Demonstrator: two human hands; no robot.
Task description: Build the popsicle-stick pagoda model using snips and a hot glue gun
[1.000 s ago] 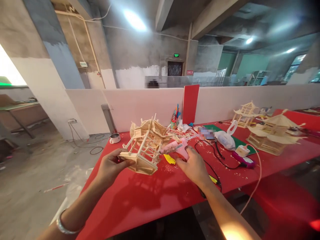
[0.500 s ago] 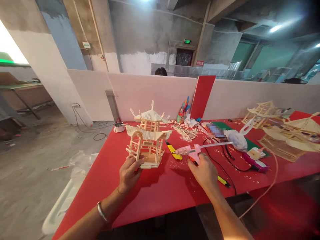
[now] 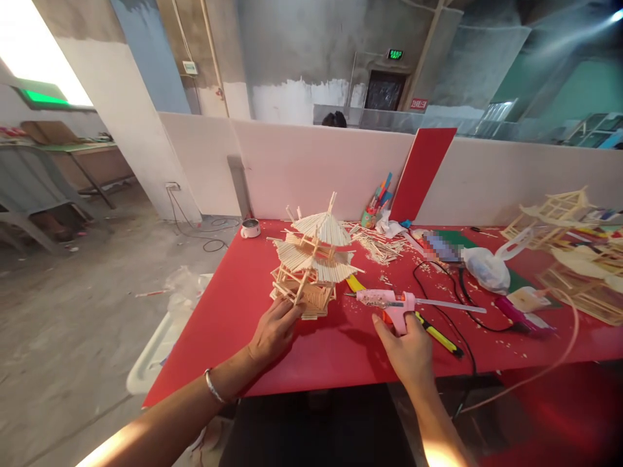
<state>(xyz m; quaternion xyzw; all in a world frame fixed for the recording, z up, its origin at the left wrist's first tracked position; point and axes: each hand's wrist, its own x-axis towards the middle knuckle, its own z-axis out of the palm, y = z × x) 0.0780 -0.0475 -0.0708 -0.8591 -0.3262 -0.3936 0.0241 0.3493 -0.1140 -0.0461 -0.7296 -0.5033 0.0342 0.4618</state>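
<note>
A two-tier pagoda model made of wooden sticks (image 3: 314, 266) stands on the red table (image 3: 311, 357), tilted toward me. My left hand (image 3: 275, 331) grips its base from the near side. My right hand (image 3: 406, 347) is closed round the handle of a pink hot glue gun (image 3: 389, 301), whose nozzle points left toward the model, a short gap away. A glue stick juts out of the gun's back to the right.
Loose sticks (image 3: 382, 246), a pen cup (image 3: 372, 214), a white plastic bag (image 3: 481, 267), black cables (image 3: 457, 298), a yellow cutter (image 3: 438, 334) and other stick models (image 3: 574, 253) lie on the table. A white partition (image 3: 316, 168) runs behind. A small pot (image 3: 250, 227) sits at the far left corner.
The model went from lying tipped in my left hand to standing on the table, now tilted toward me. The glue gun swung level, nozzle left. My view shifted down.
</note>
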